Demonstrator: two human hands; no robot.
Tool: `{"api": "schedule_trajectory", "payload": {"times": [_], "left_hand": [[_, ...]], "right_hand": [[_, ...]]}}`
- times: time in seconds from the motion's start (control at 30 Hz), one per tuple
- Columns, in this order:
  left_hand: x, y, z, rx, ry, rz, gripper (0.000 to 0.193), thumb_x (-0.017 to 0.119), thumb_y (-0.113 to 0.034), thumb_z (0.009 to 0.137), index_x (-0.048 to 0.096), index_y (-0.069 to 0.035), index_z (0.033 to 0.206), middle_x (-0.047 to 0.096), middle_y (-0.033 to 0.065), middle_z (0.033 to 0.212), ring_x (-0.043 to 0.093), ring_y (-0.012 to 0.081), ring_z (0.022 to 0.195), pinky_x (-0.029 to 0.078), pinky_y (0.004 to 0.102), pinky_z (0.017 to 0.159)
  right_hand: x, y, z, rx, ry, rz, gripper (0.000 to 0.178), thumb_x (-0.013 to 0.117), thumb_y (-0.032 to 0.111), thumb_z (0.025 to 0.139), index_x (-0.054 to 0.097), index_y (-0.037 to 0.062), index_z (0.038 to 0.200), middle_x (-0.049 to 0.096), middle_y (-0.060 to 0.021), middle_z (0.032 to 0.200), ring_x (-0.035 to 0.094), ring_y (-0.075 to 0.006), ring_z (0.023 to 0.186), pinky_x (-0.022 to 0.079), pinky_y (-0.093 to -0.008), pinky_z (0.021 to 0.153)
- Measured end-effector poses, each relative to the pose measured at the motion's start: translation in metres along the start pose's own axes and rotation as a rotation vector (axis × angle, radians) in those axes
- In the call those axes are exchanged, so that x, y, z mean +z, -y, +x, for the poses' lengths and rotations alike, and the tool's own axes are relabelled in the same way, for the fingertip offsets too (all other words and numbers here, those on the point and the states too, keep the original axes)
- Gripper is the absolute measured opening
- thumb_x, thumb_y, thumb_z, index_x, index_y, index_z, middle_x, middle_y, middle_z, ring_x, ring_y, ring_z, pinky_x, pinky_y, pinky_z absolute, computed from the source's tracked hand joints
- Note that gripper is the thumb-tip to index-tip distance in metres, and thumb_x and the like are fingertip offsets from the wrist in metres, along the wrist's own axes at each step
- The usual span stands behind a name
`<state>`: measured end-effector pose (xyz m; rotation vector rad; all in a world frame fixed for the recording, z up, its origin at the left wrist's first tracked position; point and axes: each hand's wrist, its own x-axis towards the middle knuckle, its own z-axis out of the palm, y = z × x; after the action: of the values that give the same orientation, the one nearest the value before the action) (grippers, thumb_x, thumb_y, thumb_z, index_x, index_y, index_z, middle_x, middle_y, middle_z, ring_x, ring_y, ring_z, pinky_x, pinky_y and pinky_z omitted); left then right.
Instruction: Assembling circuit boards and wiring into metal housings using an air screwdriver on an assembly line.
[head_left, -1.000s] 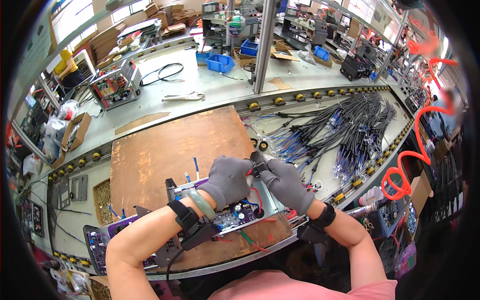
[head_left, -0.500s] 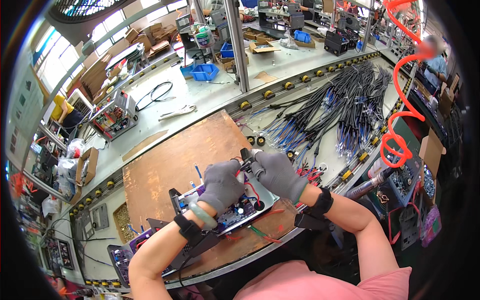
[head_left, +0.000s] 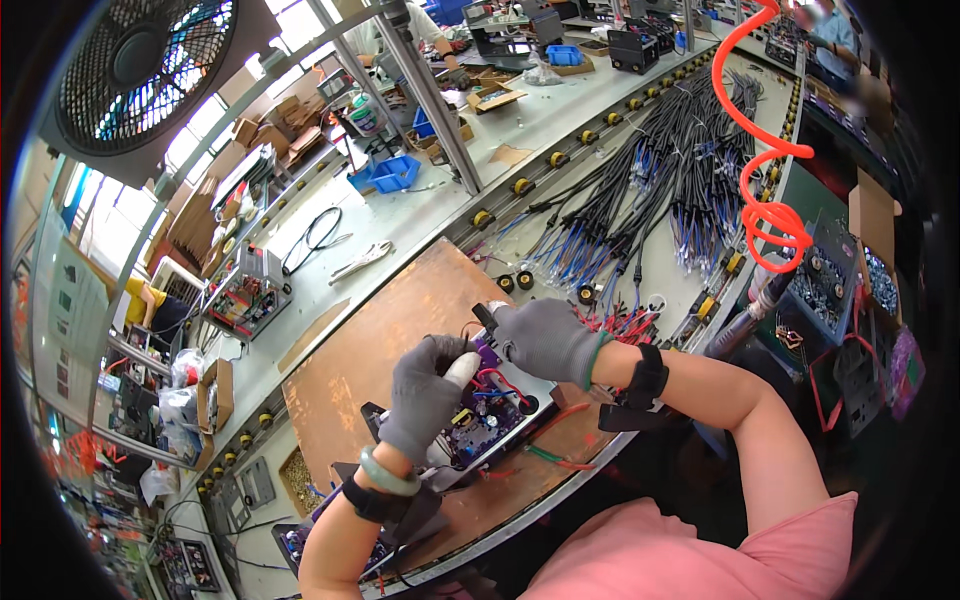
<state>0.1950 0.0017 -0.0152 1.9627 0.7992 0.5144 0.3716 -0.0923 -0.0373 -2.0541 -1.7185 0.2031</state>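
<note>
A shallow unit with a purple circuit board (head_left: 468, 432) and a pale metal edge lies under my hands, with red and blue wires rising from it. My left hand (head_left: 425, 395), in a grey glove with a whitish thumb tip, is above the board with thumb and fingers closed; what lies between them is hidden. To its right, my gloved right hand (head_left: 548, 340) is closed at the far end of the unit, around a black part (head_left: 485, 318) that juts past its fingers. Whether that part is fixed to the unit I cannot tell.
The unit rests on a worn brown board (head_left: 340, 390). A large bundle of black cables (head_left: 650, 190) lies beyond my right hand. A coiled orange air hose (head_left: 775, 225) hangs at the right. An opened device (head_left: 245, 295) and white gloves (head_left: 362, 260) are on the far bench.
My hands, together over the unit before, are now apart: the left has drawn back leftward, while the right stays at the unit's far end. The whole view has tilted.
</note>
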Motion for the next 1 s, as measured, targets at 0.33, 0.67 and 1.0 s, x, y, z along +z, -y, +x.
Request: {"api": "schedule_trajectory", "payload": {"times": [0.33, 0.67, 1.0], "left_hand": [[-0.006, 0.013, 0.026, -0.199, 0.276, 0.162, 0.022, 0.064, -0.021, 0.091, 0.068, -0.001, 0.099, 0.067, 0.0086, 0.078, 0.061, 0.0137, 0.070, 0.049, 0.0322, 0.064], [-0.007, 0.012, 0.025, -0.263, 0.322, 0.030, 0.013, 0.063, -0.016, 0.092, 0.067, -0.003, 0.094, 0.062, -0.0005, 0.080, 0.054, 0.0086, 0.074, 0.045, 0.0264, 0.067], [0.020, 0.027, 0.027, 0.064, 0.072, 0.357, 0.016, 0.062, -0.014, 0.090, 0.064, 0.000, 0.083, 0.063, 0.0065, 0.068, 0.058, 0.0154, 0.062, 0.046, 0.0326, 0.059]], "right_hand": [[-0.003, -0.002, -0.001, -0.008, 0.014, 0.051, 0.027, 0.057, 0.014, 0.084, 0.059, -0.0017, 0.106, 0.068, -0.0192, 0.072, 0.069, -0.0365, 0.069, 0.053, -0.0478, 0.061], [0.011, -0.013, 0.000, -0.046, -0.068, 0.149, 0.041, 0.056, 0.021, 0.091, 0.058, -0.0034, 0.124, 0.064, -0.0182, 0.070, 0.065, -0.0359, 0.063, 0.049, -0.0476, 0.057], [0.011, -0.007, 0.000, -0.033, -0.018, 0.123, 0.038, 0.058, 0.014, 0.083, 0.059, -0.0054, 0.115, 0.068, -0.0197, 0.074, 0.070, -0.0360, 0.071, 0.054, -0.0467, 0.062]]}}
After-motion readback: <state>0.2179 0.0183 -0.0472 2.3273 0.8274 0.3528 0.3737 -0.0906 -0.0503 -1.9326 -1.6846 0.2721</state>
